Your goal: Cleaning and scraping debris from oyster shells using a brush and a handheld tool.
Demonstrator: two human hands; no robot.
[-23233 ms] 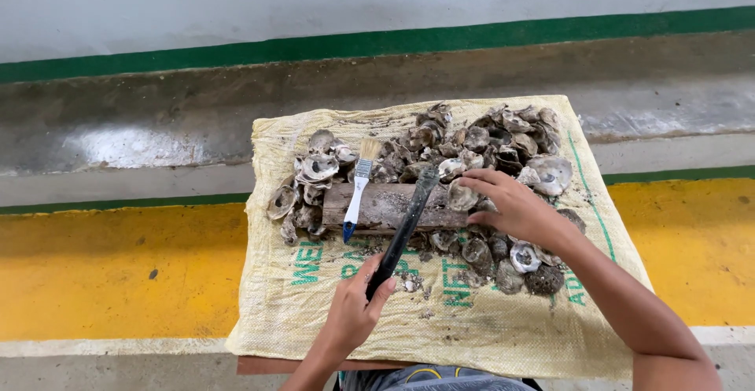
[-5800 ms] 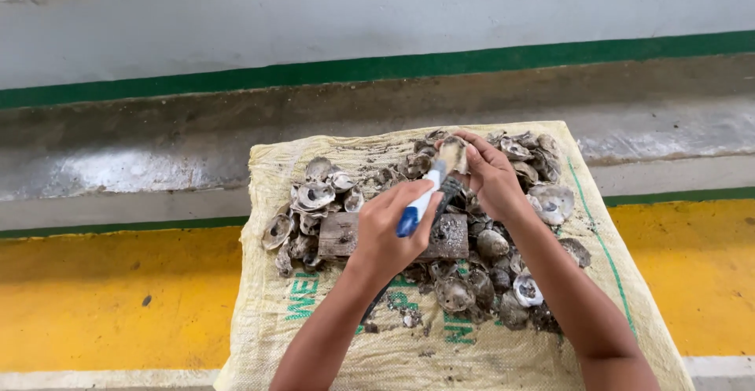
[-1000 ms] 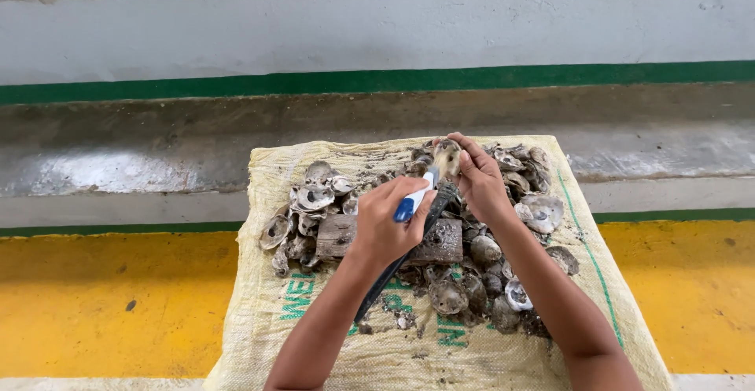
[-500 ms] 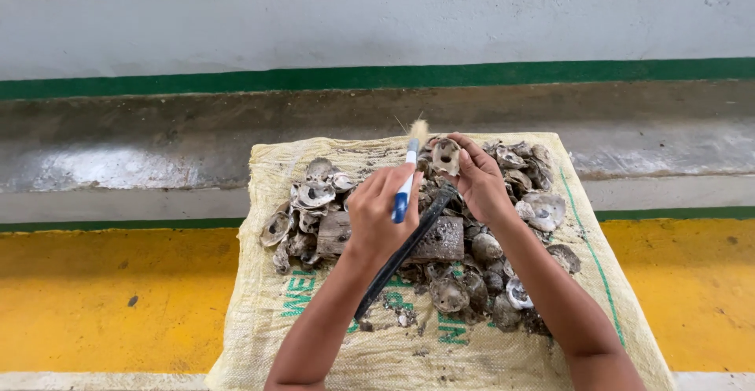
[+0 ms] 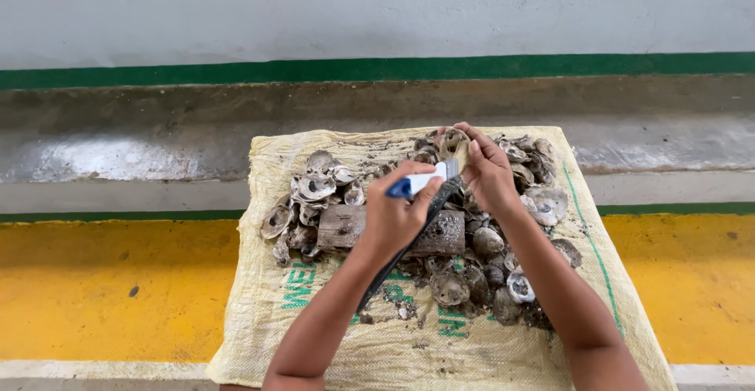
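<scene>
On the woven sack [image 5: 330,336], left hand [image 5: 393,218] fingers closed around a blue-and-white brush [image 5: 418,182], right hand [image 5: 489,172] gripping an oyster shell [image 5: 453,144].

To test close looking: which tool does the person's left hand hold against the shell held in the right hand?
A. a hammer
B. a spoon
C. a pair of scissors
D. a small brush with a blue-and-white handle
D: the left hand grips a small brush with a blue-and-white handle, its head against the shell held by the right hand.
</scene>
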